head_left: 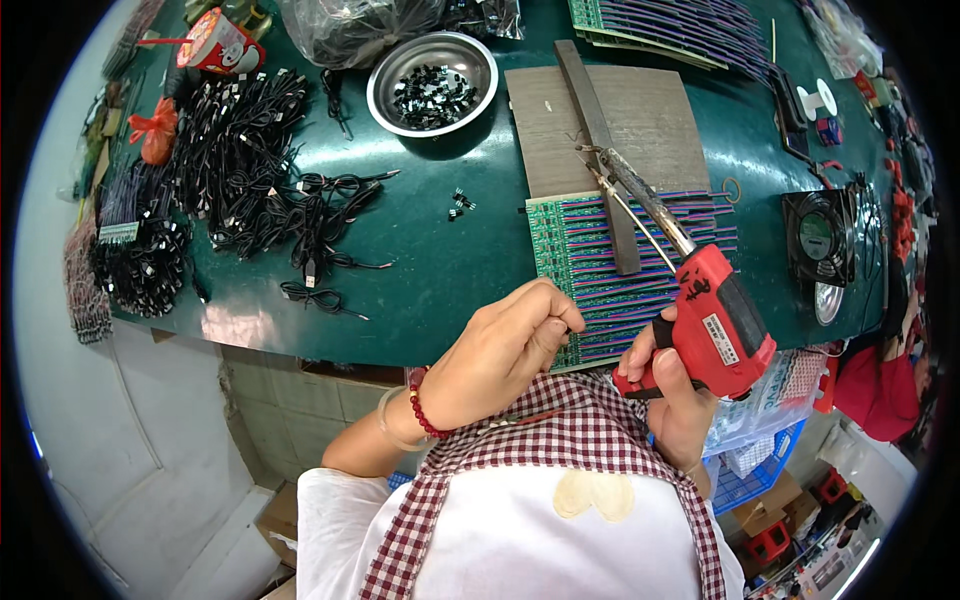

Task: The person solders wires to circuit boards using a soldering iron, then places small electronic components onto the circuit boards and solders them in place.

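The red soldering gun (712,325) sits clasped in the right hand (672,395), tip over the green circuit-board panel (600,265) on the counter (440,260); the left hand (505,350) is curled, perhaps pinching a small part, beside a steel bowl (432,84)

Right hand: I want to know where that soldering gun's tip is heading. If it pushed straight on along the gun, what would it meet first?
Probably the dark strip on the grey board; the right hand aims the red soldering gun there. Depth is unclear.

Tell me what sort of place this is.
Probably a small electronics assembly workbench: the right hand holds a red soldering gun over a panel of green circuit boards, with piles of black cables on the green table.
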`<move>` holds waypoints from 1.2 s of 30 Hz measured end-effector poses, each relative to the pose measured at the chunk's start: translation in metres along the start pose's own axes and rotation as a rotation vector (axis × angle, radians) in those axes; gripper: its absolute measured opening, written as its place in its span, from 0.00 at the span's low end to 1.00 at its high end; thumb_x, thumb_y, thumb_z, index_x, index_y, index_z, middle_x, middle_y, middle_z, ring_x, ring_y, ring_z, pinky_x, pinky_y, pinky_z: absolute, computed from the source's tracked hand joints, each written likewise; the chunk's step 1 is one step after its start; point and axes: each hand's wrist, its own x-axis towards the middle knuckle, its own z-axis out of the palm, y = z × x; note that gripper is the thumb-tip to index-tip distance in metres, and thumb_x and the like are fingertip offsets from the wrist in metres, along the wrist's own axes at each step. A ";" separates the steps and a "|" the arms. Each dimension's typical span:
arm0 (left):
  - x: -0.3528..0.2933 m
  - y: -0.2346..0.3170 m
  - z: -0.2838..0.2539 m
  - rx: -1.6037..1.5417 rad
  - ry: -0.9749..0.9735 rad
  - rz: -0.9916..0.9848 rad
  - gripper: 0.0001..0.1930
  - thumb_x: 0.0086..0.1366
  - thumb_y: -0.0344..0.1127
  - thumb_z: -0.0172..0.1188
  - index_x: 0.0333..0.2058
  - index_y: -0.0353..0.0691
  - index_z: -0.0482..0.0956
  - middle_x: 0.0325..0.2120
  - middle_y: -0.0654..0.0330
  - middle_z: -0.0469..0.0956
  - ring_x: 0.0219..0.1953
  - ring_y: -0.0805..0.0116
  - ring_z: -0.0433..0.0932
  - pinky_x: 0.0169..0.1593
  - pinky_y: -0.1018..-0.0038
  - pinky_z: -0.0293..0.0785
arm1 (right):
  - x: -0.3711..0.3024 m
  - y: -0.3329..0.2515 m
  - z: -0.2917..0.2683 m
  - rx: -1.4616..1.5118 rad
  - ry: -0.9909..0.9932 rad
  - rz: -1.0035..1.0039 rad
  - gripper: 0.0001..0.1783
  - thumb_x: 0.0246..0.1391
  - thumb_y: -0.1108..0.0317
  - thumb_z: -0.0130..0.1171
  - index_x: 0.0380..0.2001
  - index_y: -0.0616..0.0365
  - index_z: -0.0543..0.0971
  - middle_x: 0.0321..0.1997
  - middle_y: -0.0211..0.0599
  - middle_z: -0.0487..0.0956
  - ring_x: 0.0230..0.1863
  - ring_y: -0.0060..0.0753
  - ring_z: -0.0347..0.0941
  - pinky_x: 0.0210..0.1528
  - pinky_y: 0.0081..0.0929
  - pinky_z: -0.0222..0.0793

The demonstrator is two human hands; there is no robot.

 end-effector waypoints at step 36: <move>-0.006 -0.002 0.017 -0.153 -0.005 -0.168 0.05 0.57 0.23 0.57 0.31 0.28 0.71 0.23 0.60 0.77 0.24 0.79 0.75 0.28 0.82 0.74 | 0.003 0.007 0.012 -0.442 -0.070 -0.047 0.13 0.51 0.81 0.56 0.40 0.61 0.68 0.29 0.29 0.71 0.30 0.17 0.68 0.32 0.18 0.66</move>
